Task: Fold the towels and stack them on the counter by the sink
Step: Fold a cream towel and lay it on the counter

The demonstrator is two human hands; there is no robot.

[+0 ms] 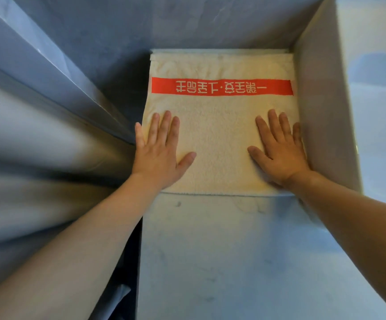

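- On the table [222,250], toward its far end, lies a cream towel [219,125], folded flat into a near square, with a red band [222,87] of white characters running across its far half.
- A thin edge of a second layer [219,51] shows just past the towel's far edge; whether it is another towel or a fold of the same one cannot be told.
- The left hand [159,151] lies flat on the towel's near left corner, fingers straight and slightly spread, thumb out toward the middle; its little finger sits at the towel's left edge.
- The right hand [279,151] lies flat on the near right corner in the same way, fingers straight, thumb pointing inward; its outer fingers reach the towel's right edge.
- Neither hand has anything in its grasp; both palms only press on the cloth.
- The towel's right edge runs just beside a grey wall [321,112], and its far edge is close to the back wall [210,24].
- Its left edge meets the table's left edge, with a drop beside it and a slanted grey surface [37,100] beyond.
- The towel's near edge lies straight across the table; from there toward the person the pale blue top is bare, with a few faint smudges.
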